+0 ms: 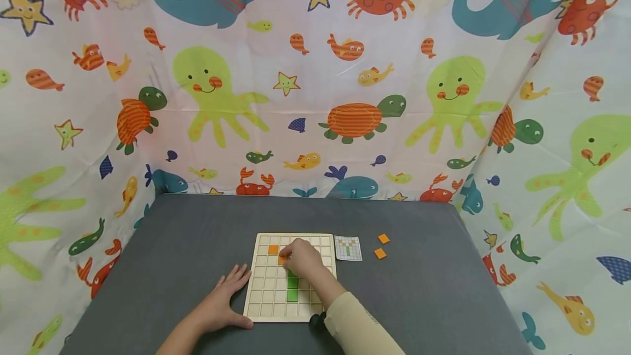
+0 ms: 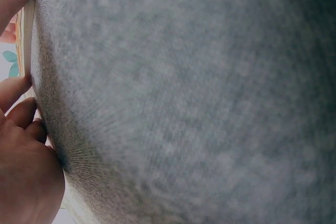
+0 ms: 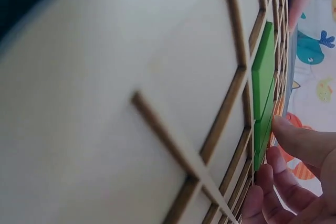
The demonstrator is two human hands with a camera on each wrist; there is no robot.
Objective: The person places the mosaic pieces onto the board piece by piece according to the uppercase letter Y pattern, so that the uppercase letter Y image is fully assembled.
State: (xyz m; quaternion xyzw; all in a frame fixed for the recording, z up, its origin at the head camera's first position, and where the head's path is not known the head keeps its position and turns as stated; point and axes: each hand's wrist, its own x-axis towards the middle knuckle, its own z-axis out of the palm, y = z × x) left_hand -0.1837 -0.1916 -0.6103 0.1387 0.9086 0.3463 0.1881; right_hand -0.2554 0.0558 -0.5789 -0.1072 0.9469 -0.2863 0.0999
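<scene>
A wooden grid board [image 1: 266, 295] lies on the table under both hands. My left hand [image 1: 227, 297] is spread beside it, thumb and fingertips at the board's left edge. Over the upper middle of the grid, my right hand [image 1: 304, 259] pinches an orange square tile [image 1: 282, 261] low at a cell; its fingers partly hide the tile. Another orange tile [image 1: 273, 250] sits in a cell up and to the left. Green tiles [image 1: 293, 282] form a column below the right hand, also seen as green squares [image 3: 264, 72] in the right wrist view.
Right of the board lies a small pattern card [image 1: 348, 248] showing a coloured grid. Beyond it, two loose orange tiles [image 1: 380, 253] rest on the grey table [image 1: 197, 234]. A curtain [image 1: 296, 97] printed with sea animals surrounds the table's back and sides.
</scene>
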